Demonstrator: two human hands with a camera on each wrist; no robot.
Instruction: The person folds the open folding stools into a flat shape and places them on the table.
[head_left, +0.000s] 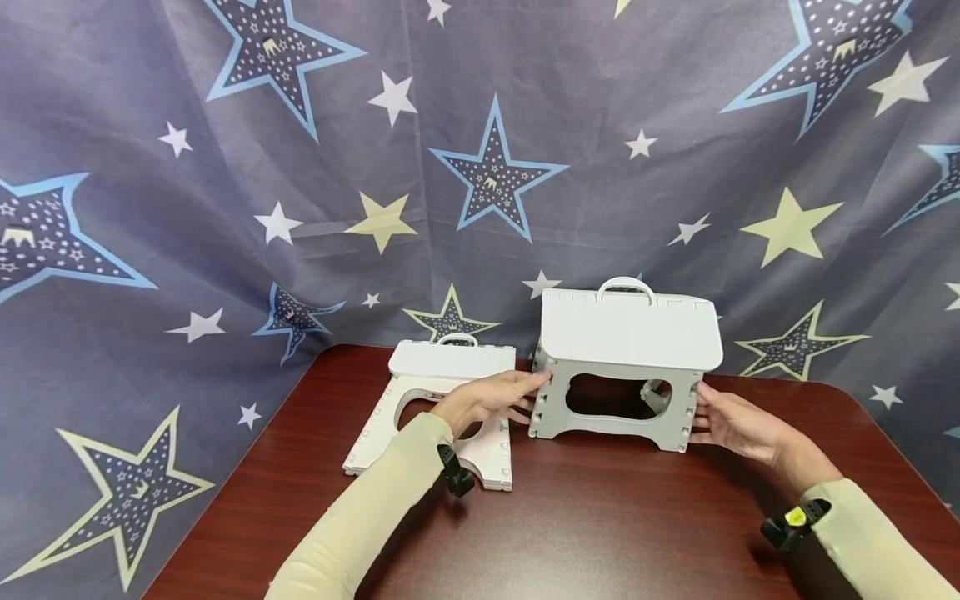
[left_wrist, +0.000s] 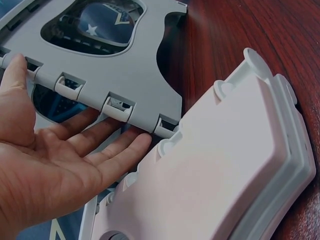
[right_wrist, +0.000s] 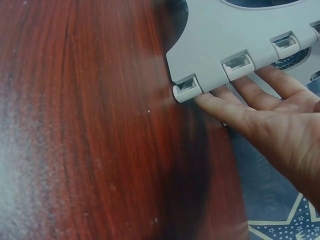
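Note:
A white folding step stool (head_left: pixel 630 329) stands opened out near the table's back edge, its loop handle uppermost. My left hand (head_left: pixel 491 396) holds its left side, with the thumb at the front edge and the fingers reaching behind the hinged edge. On the opposite side, my right hand (head_left: pixel 738 425) grips the right edge; its fingers (right_wrist: pixel 260 92) pass behind the leg panel, and the thumb is out of sight in the right wrist view. A second white step stool (head_left: pixel 450 360) lies folded flat to the left, partly covered by my left forearm.
The dark red wooden table (head_left: pixel 600 517) has rounded back corners. Directly behind it hangs a grey-blue curtain (head_left: pixel 360 292) printed with stars. The folded stool lies close beside the standing one. Each wrist carries a black strapped camera.

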